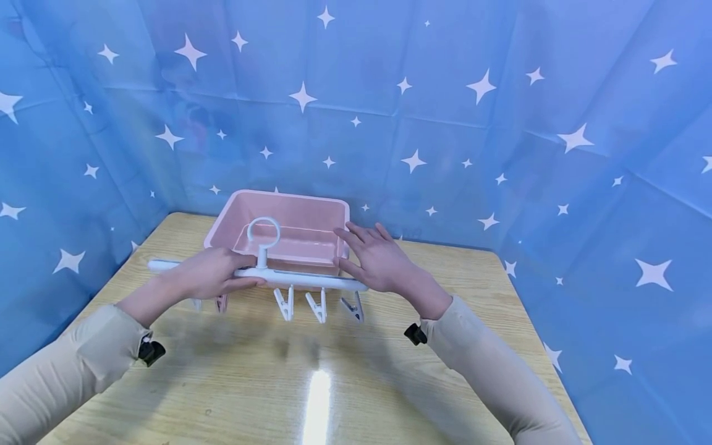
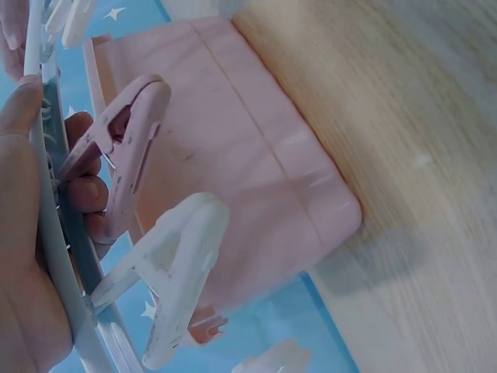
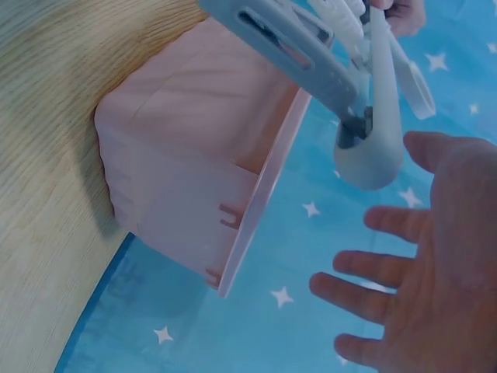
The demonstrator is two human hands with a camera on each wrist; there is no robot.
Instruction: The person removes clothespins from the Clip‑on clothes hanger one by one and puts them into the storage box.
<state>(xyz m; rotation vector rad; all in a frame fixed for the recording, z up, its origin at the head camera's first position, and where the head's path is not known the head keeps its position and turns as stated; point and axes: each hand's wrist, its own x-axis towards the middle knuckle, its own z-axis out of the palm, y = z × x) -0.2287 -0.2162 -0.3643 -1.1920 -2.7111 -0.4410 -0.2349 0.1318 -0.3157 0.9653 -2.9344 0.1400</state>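
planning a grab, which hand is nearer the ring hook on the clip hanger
Left. The left hand grips the clip hanger beside the base of the ring hook; the right hand is farther off to the right, fingers spread, near the hanger's end.

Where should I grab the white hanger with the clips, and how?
Probably from above, on the right part of the bar, thumb one side, fingers the other: it's slim, roughly level, and the clips hang underneath. The left hand holds it just left of the ring; the right hand, fingers spread, is near the right end.
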